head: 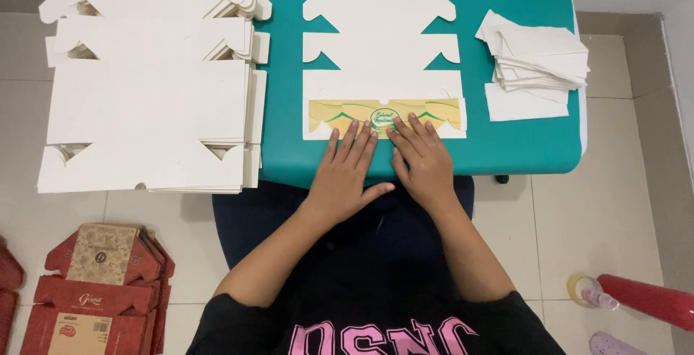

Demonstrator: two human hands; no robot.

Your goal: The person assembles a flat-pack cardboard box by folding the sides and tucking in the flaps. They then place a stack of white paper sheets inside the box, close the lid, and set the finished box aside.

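Pressing flat with open grips, left hand (345, 176) and right hand (423, 161) fold one box blank (382, 58); two stacks flank it.

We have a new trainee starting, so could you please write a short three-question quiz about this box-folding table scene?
1. True or false: both hands press flat on the folded-up flap of the box blank.
2. Which lies to the right of the blank on the teal table? A) stack of white paper sheets B) red bottle C) scissors
3. Fill in: the big stack of flat white blanks lies on the person's ____ side.

Key:
1. True: the left hand and right hand lie with fingers spread on the yellow flap.
2. A
3. left
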